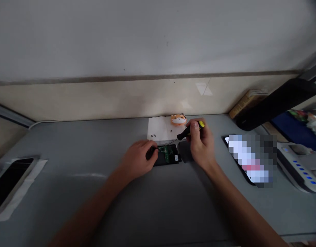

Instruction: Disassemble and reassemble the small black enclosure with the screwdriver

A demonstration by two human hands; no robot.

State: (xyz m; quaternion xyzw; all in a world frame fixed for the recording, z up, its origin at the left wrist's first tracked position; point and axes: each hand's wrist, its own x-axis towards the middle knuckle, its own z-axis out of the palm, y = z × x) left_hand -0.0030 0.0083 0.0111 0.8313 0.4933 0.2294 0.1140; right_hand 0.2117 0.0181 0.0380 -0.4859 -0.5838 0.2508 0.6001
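A flat black device with an exposed green circuit board (167,154) lies on the grey table. My left hand (138,159) is closed on its left end, thumb and fingers curled around a dark part there that I cannot make out clearly. In my right hand (201,144) is a screwdriver (183,133) with a black and yellow handle. Its thin shaft slants down to the left, and the tip is over or on the board's upper edge; contact is too small to tell. Several tiny dark screws (153,135) rest on a white paper sheet (158,125) just behind the device.
An orange animal-faced case (178,119) sits on the paper's back edge. To the right are a lit phone (246,161), a white power strip (299,168), a black cylinder (276,104) and a book (246,103). Another dark-screened device (12,181) lies far left. A wall (108,99) stands behind.
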